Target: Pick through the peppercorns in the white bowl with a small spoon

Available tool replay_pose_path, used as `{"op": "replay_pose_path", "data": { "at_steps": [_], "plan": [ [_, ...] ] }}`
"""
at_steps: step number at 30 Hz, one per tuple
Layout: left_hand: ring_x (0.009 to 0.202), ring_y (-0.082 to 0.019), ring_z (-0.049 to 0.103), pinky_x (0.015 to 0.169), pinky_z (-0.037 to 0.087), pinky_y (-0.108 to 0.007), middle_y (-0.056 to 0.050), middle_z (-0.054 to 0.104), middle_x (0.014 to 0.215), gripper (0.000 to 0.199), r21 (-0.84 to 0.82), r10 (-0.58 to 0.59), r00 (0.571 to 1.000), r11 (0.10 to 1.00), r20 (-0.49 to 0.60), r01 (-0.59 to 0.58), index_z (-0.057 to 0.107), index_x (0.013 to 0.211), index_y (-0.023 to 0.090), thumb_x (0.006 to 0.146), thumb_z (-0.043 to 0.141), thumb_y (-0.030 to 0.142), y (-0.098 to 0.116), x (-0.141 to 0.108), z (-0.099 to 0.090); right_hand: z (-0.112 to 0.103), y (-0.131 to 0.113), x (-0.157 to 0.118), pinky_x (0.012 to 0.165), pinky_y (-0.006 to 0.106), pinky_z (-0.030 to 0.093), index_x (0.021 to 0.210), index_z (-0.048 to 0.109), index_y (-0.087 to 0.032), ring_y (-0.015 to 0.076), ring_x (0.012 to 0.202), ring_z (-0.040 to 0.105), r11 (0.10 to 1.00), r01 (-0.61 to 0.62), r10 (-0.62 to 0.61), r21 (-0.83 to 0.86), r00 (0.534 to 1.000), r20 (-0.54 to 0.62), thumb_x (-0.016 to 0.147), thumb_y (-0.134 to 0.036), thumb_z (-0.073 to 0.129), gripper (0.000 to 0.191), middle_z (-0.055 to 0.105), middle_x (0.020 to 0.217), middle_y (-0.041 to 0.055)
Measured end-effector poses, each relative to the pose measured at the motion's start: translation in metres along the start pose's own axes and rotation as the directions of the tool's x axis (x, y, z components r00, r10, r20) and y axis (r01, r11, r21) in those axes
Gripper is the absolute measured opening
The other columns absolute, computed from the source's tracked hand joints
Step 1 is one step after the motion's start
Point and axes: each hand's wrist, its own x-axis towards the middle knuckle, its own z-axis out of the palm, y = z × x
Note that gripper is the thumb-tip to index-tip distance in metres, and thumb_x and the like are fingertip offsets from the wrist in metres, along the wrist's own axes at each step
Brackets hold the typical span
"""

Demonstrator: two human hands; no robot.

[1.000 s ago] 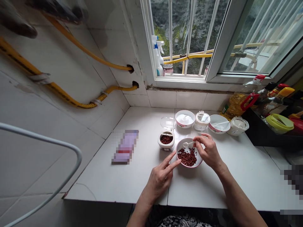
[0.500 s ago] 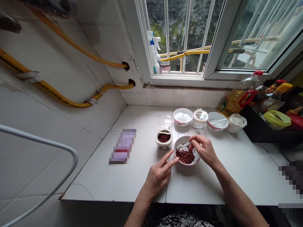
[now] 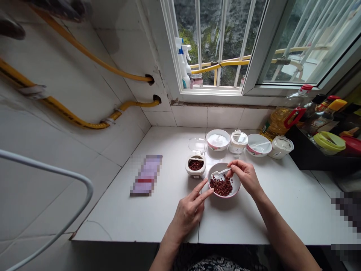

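Observation:
My right hand pinches the handle of a small white spoon, whose scoop end is inside a white bowl with a pink rim. Reddish-brown peppercorns lie in the bottom of that bowl. My left hand rests at the bowl's left side, index and middle fingers stretched out and spread, their tips touching the rim. Just left of the bowl stands a seasoning jar with its clear lid raised, full of the same peppercorns.
Behind are a bowl of white grains, a lidded jar, a bowl with a white spoon and another jar. An oil bottle stands back right by a black rack. A blurred purple packet lies left.
My right hand has shifted slightly right and up, drawing the spoon a little the same way. My left hand keeps its place at the bowl.

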Motion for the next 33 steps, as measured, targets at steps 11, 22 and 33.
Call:
{"op": "replay_pose_path", "data": {
  "at_steps": [11,22,33],
  "plan": [
    [0.102,-0.015,0.075,0.087,0.061,-0.025,-0.016,0.048,0.156,0.063,-0.005,-0.001,1.0,1.0,0.003,0.001,0.052,0.147,0.025,0.092,0.044,-0.003,0.0,0.0,0.001,0.033,-0.01,0.0,0.085,0.04,0.058,0.1,0.067,-0.024,0.0207,0.078,0.075,0.865,0.463,-0.479,-0.194,0.877,-0.039,0.098,-0.027,0.056,0.012,0.079,0.083,0.0036],
    [0.127,-0.02,0.065,0.097,0.059,-0.029,-0.014,0.047,0.157,0.066,0.014,0.012,1.0,1.0,0.014,-0.012,0.05,0.149,0.024,0.09,0.042,-0.005,0.002,0.002,-0.002,0.01,-0.01,0.0,0.095,0.045,0.053,0.099,0.065,-0.025,0.0209,0.071,0.072,0.583,0.628,-0.686,-0.515,0.721,0.102,0.097,-0.015,0.052,0.016,0.079,0.074,0.0001],
    [0.127,-0.02,0.065,0.092,0.06,-0.027,-0.015,0.049,0.156,0.064,0.008,0.003,1.0,1.0,0.006,-0.003,0.051,0.147,0.026,0.092,0.043,-0.005,0.001,0.0,-0.001,0.007,0.008,-0.006,0.1,0.046,0.047,0.078,0.061,-0.024,0.0163,0.062,0.062,0.618,0.519,-0.46,-0.59,0.848,0.264,0.086,-0.01,0.047,0.021,0.073,0.072,-0.0014]
  ]
}}
